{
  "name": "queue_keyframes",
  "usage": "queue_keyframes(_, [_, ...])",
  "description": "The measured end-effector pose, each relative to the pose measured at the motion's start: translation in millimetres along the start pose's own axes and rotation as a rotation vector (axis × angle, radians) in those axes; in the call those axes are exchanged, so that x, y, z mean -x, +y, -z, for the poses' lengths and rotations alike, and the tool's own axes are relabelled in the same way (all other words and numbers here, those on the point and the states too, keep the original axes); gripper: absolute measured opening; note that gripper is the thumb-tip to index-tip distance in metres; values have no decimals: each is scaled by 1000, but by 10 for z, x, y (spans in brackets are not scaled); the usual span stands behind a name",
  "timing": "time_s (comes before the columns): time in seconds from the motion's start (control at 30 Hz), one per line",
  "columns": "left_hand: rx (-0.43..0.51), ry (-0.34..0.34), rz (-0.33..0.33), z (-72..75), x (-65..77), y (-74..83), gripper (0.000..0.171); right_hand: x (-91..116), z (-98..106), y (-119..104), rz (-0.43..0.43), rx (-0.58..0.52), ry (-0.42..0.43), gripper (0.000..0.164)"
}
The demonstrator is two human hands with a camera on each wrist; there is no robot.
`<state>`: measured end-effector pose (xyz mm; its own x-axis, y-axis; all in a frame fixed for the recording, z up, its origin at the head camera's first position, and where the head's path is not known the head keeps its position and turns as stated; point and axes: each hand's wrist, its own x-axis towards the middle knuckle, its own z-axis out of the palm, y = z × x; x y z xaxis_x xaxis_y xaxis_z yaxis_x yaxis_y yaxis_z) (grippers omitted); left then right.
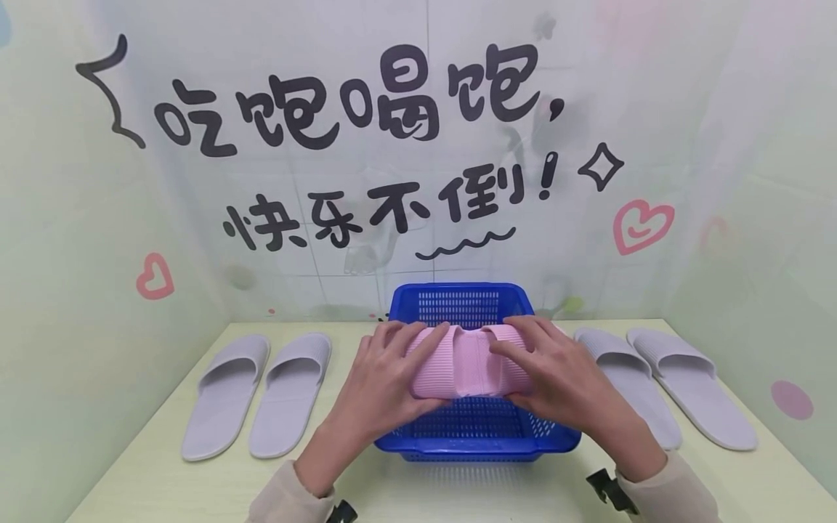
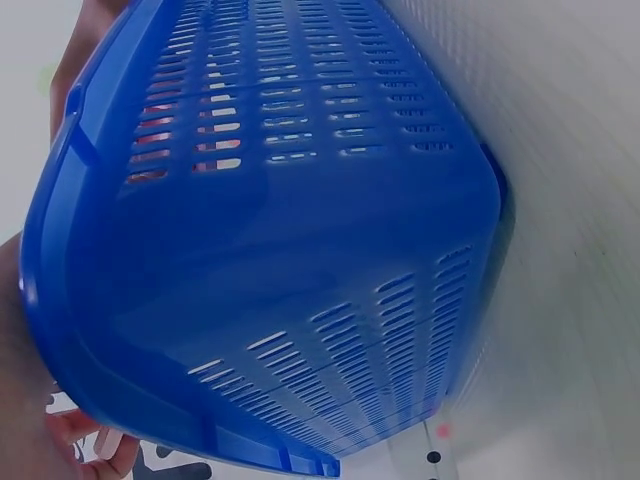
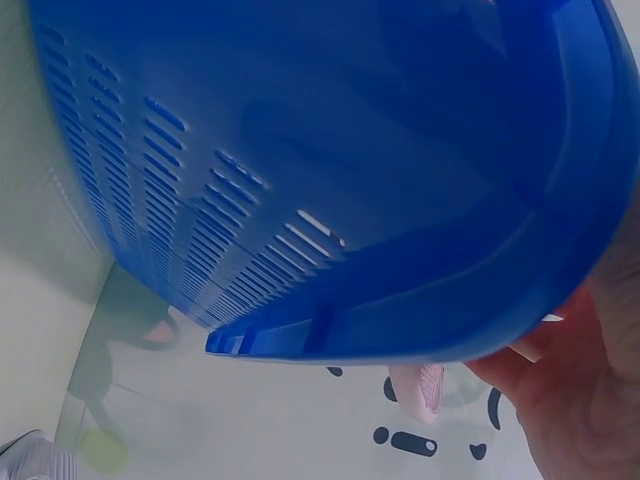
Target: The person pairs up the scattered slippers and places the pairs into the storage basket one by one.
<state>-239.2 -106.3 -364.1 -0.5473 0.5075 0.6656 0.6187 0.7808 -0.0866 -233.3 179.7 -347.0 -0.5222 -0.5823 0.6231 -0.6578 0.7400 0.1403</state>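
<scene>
From where I stand, both of the person's hands are busy with what looks like a pair of soft pink slippers with ribbed uppers (image 1: 477, 367), held over the deep blue plastic basket with slotted sides (image 1: 484, 444). The left hand (image 1: 386, 374) grips the left end, its fingers curled over the ribbed upper and the thumb underneath; the right hand (image 1: 556, 374) grips the right end the same way, one finger lying near the upper's inner edge. Between the two ribbed ends a smoother pink stretch shows. From both wrists, the basket's outer wall fills most of the view, and a bit of pink shows past its rim on the right.

The basket stands on the pale yellowish tabletop (image 1: 134, 465), towards the far wall. To its left lie two pale lavender-grey open-heeled slippers (image 1: 288, 407), side by side, toes to the far side. To its right lies another lavender-grey pair (image 1: 702, 396), toes also far, the inner one partly hidden by the right arm. Beige sleeves (image 1: 676, 490) cover the forearms, with black buckles (image 1: 611, 492) by the cuffs. Large black Chinese lettering (image 1: 408, 120) runs across the whitish far wall.
</scene>
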Motion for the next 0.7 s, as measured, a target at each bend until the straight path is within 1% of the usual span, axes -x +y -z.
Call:
queue_keyframes(0.2, [-22,11,12,-14,1,22,100,4,-2,-14,-17,8,-4,80])
queue_keyframes(0.47, [-16,1,7,-13,11,27,99,-7,-10,-40,-1,28,-20,75])
queue_keyframes(0.7, [-5,24,15,-7,-4,42,100,-13,0,-42,-7,28,8,79])
